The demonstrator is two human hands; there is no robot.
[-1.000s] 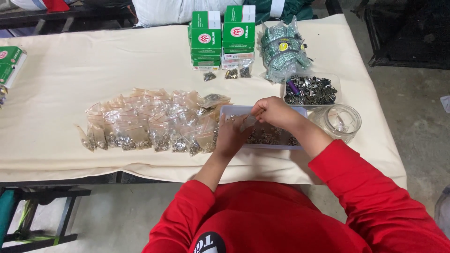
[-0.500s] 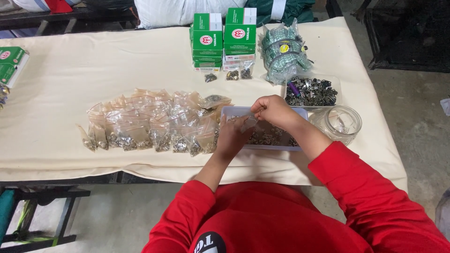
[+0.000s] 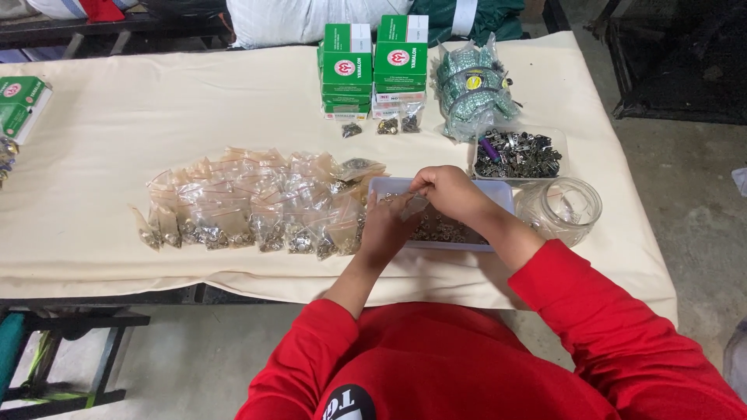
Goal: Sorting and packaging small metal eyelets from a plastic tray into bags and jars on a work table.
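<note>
Clear small bag (image 3: 411, 204) stays pinched between left hand (image 3: 387, 227) and right hand (image 3: 449, 190) over the white tray (image 3: 498, 194), frame centre; nothing has shifted.

Two hands, the left hand (image 3: 387, 227) and the right hand (image 3: 449, 190), meet over one white tray (image 3: 502, 193) of small metal parts. One second tray (image 3: 520, 153) holds darker metal clips. One clear glass jar (image 3: 562, 208) stands beside them. Two stacks of green boxes (image 3: 375, 66) stand at the back (one more green box (image 3: 22, 103) lies far left). The small clear bags (image 3: 257, 202) are too many and too overlapped to count
</note>
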